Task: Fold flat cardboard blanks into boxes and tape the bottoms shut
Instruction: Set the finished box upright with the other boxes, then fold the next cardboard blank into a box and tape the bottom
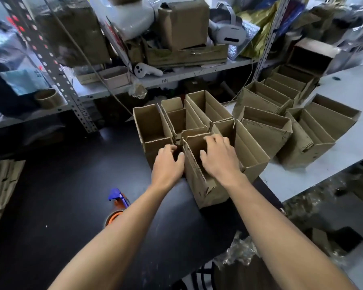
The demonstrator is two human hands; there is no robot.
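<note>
Gripping the box (199, 183), left hand (168, 164) and right hand (219, 158) flank its near wall.

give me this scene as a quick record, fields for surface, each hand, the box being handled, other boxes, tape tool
surface: black table
left hand: fingers curled over the left wall of the nearest box
right hand: on the open top of the same box, fingers hooked over its far edge
nearest box: upright, top open, at the table's right edge
other boxes: open boxes clustered behind it
tape dispenser: blue and orange, on the table by the left forearm, untouched
</note>
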